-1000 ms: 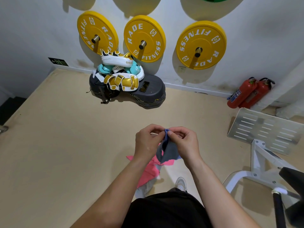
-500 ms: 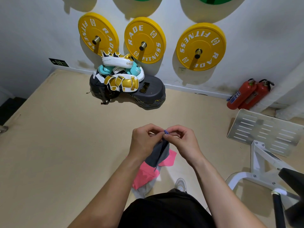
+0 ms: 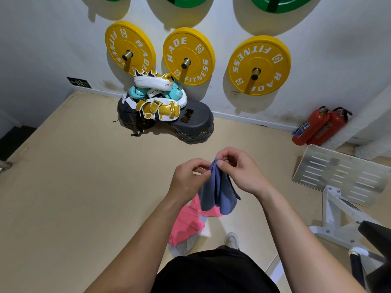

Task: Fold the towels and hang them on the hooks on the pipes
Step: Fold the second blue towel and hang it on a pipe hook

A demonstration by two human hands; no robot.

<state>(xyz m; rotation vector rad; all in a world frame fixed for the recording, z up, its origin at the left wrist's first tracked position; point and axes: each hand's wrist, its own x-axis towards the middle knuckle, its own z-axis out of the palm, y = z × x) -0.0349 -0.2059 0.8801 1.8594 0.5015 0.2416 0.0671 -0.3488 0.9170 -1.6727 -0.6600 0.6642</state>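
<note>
Floor point(image 3: 84, 187): beige, beneath everything.
Pink towel point(image 3: 186, 225): bunched below my hands.
Blue towel point(image 3: 218, 191): hangs in folds from my fingertips, overlapping the pink one.
Right hand point(image 3: 241, 172): thumb and fingers pinch its top edge.
Left hand point(image 3: 188, 178): pinches the same edge, just beside my right.

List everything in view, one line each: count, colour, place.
yellow weight plates: three, yellow, on wall pegs
green weight plates: three, green, cut off at top edge
strike pads: two, white and gold, on the step platform
step platform: one, black, floor by wall
fire extinguishers: two, red, right, against wall
footplate: one, silver, right
blue towel: one, blue-grey, between both hands
pink towel: one, pink, below blue towel
left hand: pinches blue towel's top
right hand: pinches the same top
</note>
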